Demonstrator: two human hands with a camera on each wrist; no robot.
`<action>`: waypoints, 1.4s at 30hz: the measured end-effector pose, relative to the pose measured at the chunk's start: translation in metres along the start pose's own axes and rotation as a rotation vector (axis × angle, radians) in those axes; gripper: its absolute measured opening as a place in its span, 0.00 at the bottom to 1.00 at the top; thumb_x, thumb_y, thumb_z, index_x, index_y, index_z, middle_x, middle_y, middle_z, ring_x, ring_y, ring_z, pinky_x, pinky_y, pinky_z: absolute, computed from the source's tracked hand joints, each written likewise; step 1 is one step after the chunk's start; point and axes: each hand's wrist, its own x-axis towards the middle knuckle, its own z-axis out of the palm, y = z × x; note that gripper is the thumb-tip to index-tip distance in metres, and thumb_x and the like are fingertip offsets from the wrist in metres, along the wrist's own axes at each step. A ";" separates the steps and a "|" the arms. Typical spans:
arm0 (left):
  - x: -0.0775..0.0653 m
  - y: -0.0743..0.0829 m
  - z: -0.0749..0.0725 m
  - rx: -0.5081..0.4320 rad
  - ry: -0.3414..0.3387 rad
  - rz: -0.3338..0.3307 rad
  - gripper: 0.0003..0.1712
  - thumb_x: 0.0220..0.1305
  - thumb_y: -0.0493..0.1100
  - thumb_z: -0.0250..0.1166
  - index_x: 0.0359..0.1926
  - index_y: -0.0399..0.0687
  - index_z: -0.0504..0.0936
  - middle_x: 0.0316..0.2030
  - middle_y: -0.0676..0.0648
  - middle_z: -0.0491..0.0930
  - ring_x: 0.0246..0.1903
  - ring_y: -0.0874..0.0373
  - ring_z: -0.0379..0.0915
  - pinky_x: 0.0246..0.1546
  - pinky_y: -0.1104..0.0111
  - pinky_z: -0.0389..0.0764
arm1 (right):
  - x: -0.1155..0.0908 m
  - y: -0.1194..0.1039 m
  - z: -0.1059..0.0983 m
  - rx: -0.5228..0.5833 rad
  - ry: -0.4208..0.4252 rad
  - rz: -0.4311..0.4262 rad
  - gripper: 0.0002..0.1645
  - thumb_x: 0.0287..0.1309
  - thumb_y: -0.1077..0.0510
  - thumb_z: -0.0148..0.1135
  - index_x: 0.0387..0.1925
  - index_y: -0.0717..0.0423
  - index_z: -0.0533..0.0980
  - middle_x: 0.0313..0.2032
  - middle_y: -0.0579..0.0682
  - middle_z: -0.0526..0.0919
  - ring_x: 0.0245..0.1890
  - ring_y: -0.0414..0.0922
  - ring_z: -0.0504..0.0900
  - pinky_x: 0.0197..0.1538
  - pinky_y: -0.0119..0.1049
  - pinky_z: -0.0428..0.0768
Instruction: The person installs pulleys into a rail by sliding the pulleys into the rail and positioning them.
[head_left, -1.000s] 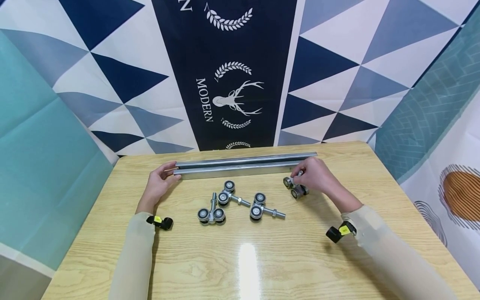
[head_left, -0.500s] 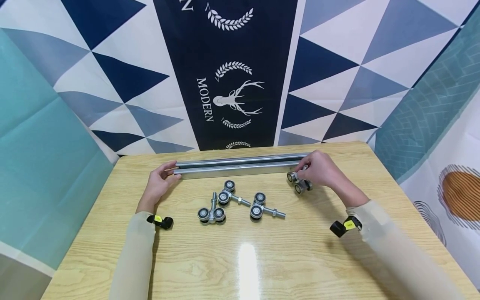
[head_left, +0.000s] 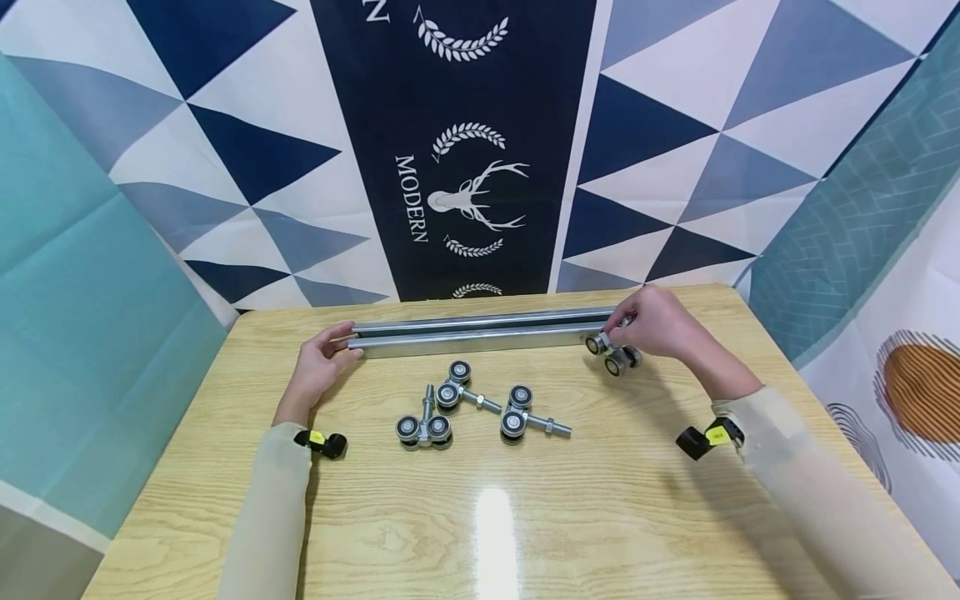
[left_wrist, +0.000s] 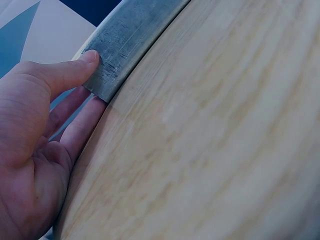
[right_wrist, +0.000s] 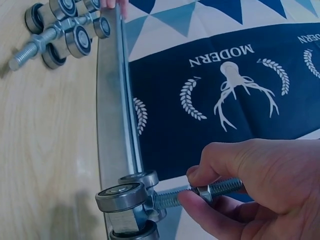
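Roller carriage (head_left: 617, 362): located at 2 o'clock from the middle of the worktop (head_left: 390, 533), wheels just beside the right-hand end of the metal rail (head_left: 480, 340); from where I stand, contact between them cannot be confirmed. The right grip (head_left: 654, 323) pinches the threaded stud (right_wrist: 167, 200) between thumb and finger at the nut (right_wrist: 203, 193), wheels clear of the fingers. The rail lies across 12 o'clock. At 10 o'clock, the left grip (head_left: 315, 368) pinches the rail's other end, thumb on the near face.

Recommended handling: hold the stud at the nut, present the wheels square to the rail end, and turn the wrist rather than force a tilted carriage. Brace the rail lightly; it could slide if pushed endwise.

Three loose rollers (head_left: 447, 395) lie near the middle, well apart from the right grip. Beyond, at 12 o'clock, hangs a patterned cloth (head_left: 570, 250).
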 end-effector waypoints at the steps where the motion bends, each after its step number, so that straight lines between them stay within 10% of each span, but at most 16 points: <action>1: 0.000 0.000 0.000 0.001 0.000 -0.002 0.37 0.81 0.34 0.68 0.85 0.43 0.69 0.82 0.33 0.70 0.81 0.37 0.68 0.56 0.93 0.72 | 0.001 0.001 -0.002 -0.002 0.001 -0.005 0.07 0.64 0.63 0.74 0.39 0.63 0.94 0.51 0.70 0.93 0.24 0.43 0.77 0.32 0.38 0.74; 24: 0.000 0.006 -0.001 -0.002 -0.003 -0.010 0.37 0.81 0.35 0.69 0.85 0.44 0.70 0.82 0.34 0.70 0.82 0.36 0.69 0.56 0.93 0.72 | 0.010 0.024 -0.033 -0.067 0.035 0.014 0.07 0.63 0.66 0.73 0.36 0.65 0.93 0.52 0.72 0.92 0.28 0.43 0.80 0.33 0.37 0.75; 42: -0.001 0.004 -0.001 0.005 0.000 -0.006 0.37 0.81 0.35 0.68 0.85 0.45 0.70 0.82 0.33 0.71 0.82 0.36 0.68 0.57 0.92 0.71 | 0.017 0.050 -0.051 -0.195 0.032 -0.015 0.08 0.62 0.66 0.72 0.27 0.60 0.91 0.27 0.49 0.92 0.23 0.44 0.78 0.38 0.39 0.74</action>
